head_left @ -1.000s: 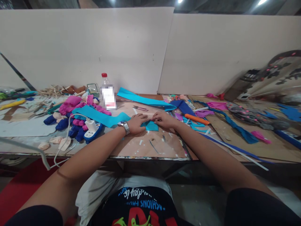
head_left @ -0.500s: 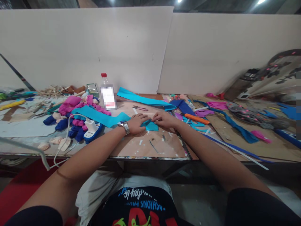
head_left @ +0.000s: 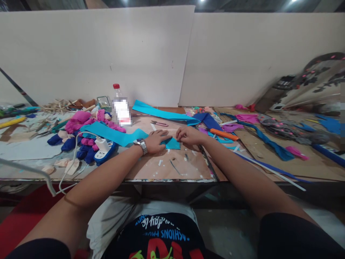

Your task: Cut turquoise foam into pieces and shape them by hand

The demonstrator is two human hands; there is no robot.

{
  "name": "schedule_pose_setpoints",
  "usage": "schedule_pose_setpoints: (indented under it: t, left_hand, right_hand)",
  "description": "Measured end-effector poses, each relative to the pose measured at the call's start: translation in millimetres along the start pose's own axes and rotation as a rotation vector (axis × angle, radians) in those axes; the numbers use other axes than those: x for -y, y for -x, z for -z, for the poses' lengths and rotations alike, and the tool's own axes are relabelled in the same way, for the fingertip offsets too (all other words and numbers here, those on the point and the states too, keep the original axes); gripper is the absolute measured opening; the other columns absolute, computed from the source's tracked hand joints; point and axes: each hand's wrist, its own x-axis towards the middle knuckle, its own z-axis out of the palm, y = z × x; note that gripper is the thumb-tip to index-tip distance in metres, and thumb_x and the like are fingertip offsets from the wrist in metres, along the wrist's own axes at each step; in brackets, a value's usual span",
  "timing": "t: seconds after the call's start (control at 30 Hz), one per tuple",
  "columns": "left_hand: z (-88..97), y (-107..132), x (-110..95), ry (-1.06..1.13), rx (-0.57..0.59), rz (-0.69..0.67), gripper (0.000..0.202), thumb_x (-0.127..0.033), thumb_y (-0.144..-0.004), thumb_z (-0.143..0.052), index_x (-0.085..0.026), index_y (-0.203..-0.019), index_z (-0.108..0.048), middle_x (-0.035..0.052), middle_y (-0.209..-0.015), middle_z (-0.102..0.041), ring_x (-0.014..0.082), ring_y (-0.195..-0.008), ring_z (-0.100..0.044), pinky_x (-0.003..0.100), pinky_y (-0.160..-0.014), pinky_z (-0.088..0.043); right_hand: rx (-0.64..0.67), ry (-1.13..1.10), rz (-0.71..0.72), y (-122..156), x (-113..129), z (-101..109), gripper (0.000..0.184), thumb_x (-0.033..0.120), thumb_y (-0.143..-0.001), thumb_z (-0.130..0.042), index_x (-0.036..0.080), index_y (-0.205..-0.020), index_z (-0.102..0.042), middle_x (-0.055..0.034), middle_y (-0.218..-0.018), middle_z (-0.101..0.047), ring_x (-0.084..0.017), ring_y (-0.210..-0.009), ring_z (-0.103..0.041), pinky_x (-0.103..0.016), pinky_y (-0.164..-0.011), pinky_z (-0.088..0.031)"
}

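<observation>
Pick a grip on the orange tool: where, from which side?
Likely the middle of the orange tool, from above, pinching across its width: it is long, slim and lying down, with a purple scrap close behind and the right hand to its left.

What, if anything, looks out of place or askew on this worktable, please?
The long white strip on the right looks askew: its near end seems to jut past the front edge of the worktable. Small white scraps also lie loose on the bare part in the middle, like litter. No spill stands out.
</observation>
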Motion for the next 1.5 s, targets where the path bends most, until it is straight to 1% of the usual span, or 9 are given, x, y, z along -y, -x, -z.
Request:
schedule_pose_setpoints:
  t: [0.23, 0.43, 0.53, 0.93, 1.07, 1.17, 1.27, 1.37, 1.5]
  left_hand:
    - [-0.7, 0, 1, -0.002, 0.003, 0.004, 0.074, -0.038, -0.088, -0.052, -0.031, -0.16, -0.038, 0.0075, -0.171, -0.027, 0.0357, -0.156, -0.025, 0.06, -0.124, -0.023]
    - [-1.7, -1, 2, 0.001, 0.005, -0.005, 0.074, -0.038, -0.088, -0.051, -0.031, -0.161, -0.037, 0.0073, -0.171, -0.027, 0.0362, -0.156, -0.025, 0.061, -0.124, -0.022]
    - [-1.7, -1, 2, -0.001, -0.002, -0.005, 0.074, -0.039, -0.088, -0.051, -0.031, -0.16, -0.037, 0.008, -0.17, -0.028, 0.0361, -0.156, -0.025, 0.06, -0.124, -0.023]
    - [-2.7, -1, 5, 0.0, -0.004, -0.019, 0.076, -0.038, -0.087, -0.053, -0.032, -0.161, -0.036, 0.0071, -0.17, -0.029, 0.0369, -0.155, -0.026, 0.061, -0.124, -0.023]
    - [-1.5, 0, 4, 0.002, -0.002, -0.016, 0.076, -0.038, -0.088, -0.053, -0.031, -0.161, -0.035, 0.007, -0.17, -0.028, 0.0363, -0.155, -0.025, 0.061, -0.124, -0.023]
    - [0.4, 1, 3, 0.008, -0.005, -0.024, 0.072, -0.038, -0.088, -0.053, -0.034, -0.158, -0.04, 0.0054, -0.17, -0.029, 0.0357, -0.155, -0.025, 0.061, -0.124, -0.023]
    - [1.4, 2, 3, 0.01, -0.015, -0.045, 0.067, -0.036, -0.089, -0.053, -0.036, -0.155, -0.045, 0.0047, -0.169, -0.031, 0.0346, -0.155, -0.026, 0.062, -0.124, -0.023]
    - [1.3, 1, 4, 0.002, -0.022, -0.057, 0.065, -0.035, -0.089, -0.053, -0.036, -0.154, -0.048, 0.0045, -0.169, -0.032, 0.0345, -0.155, -0.027, 0.062, -0.124, -0.024]
    - [0.9, 1, 4, 0.003, -0.027, -0.06, 0.065, -0.035, -0.088, -0.053, -0.034, -0.153, -0.049, 0.0048, -0.168, -0.034, 0.0351, -0.154, -0.029, 0.062, -0.123, -0.025]
  right_hand:
    - [0.023, 0.0, -0.008, 4, 3, 6, 0.024, 0.005, -0.069, -0.056, 0.018, -0.066, -0.077, -0.0066, -0.097, -0.076, -0.019, -0.088, -0.07, -0.029, -0.084, -0.053]
    - [-0.038, 0.017, -0.1, 5, 3, 6, 0.026, 0.025, -0.081, -0.066, 0.017, -0.103, -0.078, -0.009, -0.099, -0.077, -0.021, -0.085, -0.067, -0.028, -0.073, -0.051]
    - [-0.032, 0.025, -0.104, 4, 4, 4, 0.027, 0.033, -0.085, -0.067, 0.016, -0.103, -0.078, -0.0093, -0.096, -0.076, -0.021, -0.083, -0.066, -0.028, -0.072, -0.049]
    - [-0.05, -0.028, -0.193, 0, 4, -3, 0.027, 0.037, -0.089, -0.064, 0.017, -0.1, -0.079, -0.008, -0.092, -0.077, -0.018, -0.078, -0.066, -0.027, -0.069, -0.047]
    - [-0.036, -0.062, -0.154, -1, 4, -5, 0.035, 0.044, -0.092, -0.057, 0.016, -0.086, -0.077, -0.006, -0.085, -0.076, -0.017, -0.078, -0.064, -0.026, -0.069, -0.044]
    - [-0.047, -0.035, -0.16, -2, 6, -6, 0.05, 0.05, -0.096, -0.047, 0.015, -0.068, -0.067, -0.002, -0.066, -0.065, -0.014, -0.065, -0.054, -0.026, -0.061, -0.036]
    - [-0.068, -0.02, -0.207, -3, 10, -7, 0.058, 0.055, -0.098, -0.041, 0.016, -0.061, -0.062, -0.0004, -0.058, -0.057, -0.013, -0.059, -0.048, -0.026, -0.056, -0.03]
    - [-0.075, -0.024, -0.236, -3, 15, -8, 0.051, 0.057, -0.094, -0.052, 0.015, -0.071, -0.071, -0.0025, -0.067, -0.068, -0.014, -0.065, -0.055, -0.025, -0.058, -0.035]
    - [-0.069, -0.063, -0.282, -3, 17, -11, 0.03, 0.045, -0.084, -0.068, 0.016, -0.081, -0.077, -0.0046, -0.078, -0.076, -0.016, -0.07, -0.063, -0.024, -0.062, -0.042]
